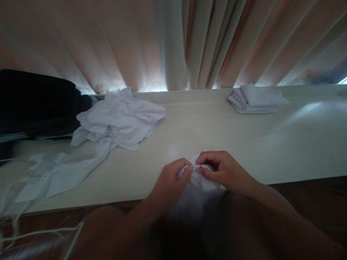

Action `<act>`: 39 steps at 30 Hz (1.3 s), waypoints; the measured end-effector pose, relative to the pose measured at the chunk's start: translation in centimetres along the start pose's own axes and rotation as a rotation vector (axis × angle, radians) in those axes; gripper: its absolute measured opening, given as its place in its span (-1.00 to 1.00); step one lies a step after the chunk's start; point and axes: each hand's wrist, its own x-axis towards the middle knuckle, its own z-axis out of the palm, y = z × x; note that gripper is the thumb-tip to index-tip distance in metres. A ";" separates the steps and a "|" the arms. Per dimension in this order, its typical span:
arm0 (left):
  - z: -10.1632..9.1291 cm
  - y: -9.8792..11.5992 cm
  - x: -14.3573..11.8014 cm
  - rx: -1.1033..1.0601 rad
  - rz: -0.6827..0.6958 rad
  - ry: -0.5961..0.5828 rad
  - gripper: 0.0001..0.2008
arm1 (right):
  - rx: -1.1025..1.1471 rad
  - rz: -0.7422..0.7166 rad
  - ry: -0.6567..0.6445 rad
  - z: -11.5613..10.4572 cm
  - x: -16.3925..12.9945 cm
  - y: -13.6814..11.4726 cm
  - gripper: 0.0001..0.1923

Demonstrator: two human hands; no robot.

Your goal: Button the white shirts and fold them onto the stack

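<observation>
Both hands pinch a piece of white cloth at the table's front edge, the fingertips nearly meeting on it. My left hand is closed on the cloth from the left, thumb against fingers. From the right, my right hand grips the same cloth between its thumb and curled fingers. Gathered at the fingers, the cloth hangs down between my knees, where it turns dark and blurred. Its full shape is hidden, so I cannot tell which kind of garment it is.
A crumpled pile of white cloth lies at the left, beside a black bulky object. A folded white stack sits at the back right. White power strips with cables are at the lower left. Curtains hang behind the table.
</observation>
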 end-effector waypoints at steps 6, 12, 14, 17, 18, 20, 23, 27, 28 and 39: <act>-0.3 0.1 -0.3 -0.073 -0.104 -0.048 -0.71 | 0.207 0.137 -0.097 -0.1 0.4 0.4 -0.72; -0.8 0.4 -0.1 -0.056 -0.133 -0.091 -0.72 | 0.337 0.189 -0.140 0.0 0.4 0.8 -0.74; -1.0 0.3 0.0 -0.053 -0.129 -0.117 -0.71 | 0.382 0.211 -0.148 0.1 0.4 0.9 -0.74; -1.1 0.2 0.1 -0.049 -0.099 -0.155 -0.72 | 0.490 0.284 -0.161 0.5 0.5 1.1 -0.75; -1.1 0.2 0.2 -0.046 -0.090 -0.165 -0.73 | 0.540 0.317 -0.161 0.6 0.5 1.1 -0.76; -1.2 0.2 0.2 -0.038 -0.087 -0.181 -0.75 | 0.635 0.379 -0.149 0.8 0.5 1.1 -0.78; -1.3 0.2 0.2 -0.022 -0.073 -0.177 -0.76 | 0.737 0.446 -0.137 1.0 0.6 0.9 -0.80; -1.6 -0.1 0.1 0.011 -0.059 -0.110 -0.78 | 0.791 0.485 -0.121 0.9 0.7 1.0 -0.79; -1.6 -0.1 0.0 0.017 -0.063 -0.096 -0.78 | 0.779 0.485 -0.123 0.9 0.7 1.1 -0.78; -1.9 -1.1 0.5 0.009 -0.111 -0.096 -0.78 | 0.563 0.359 -0.193 -0.2 0.7 1.7 -0.66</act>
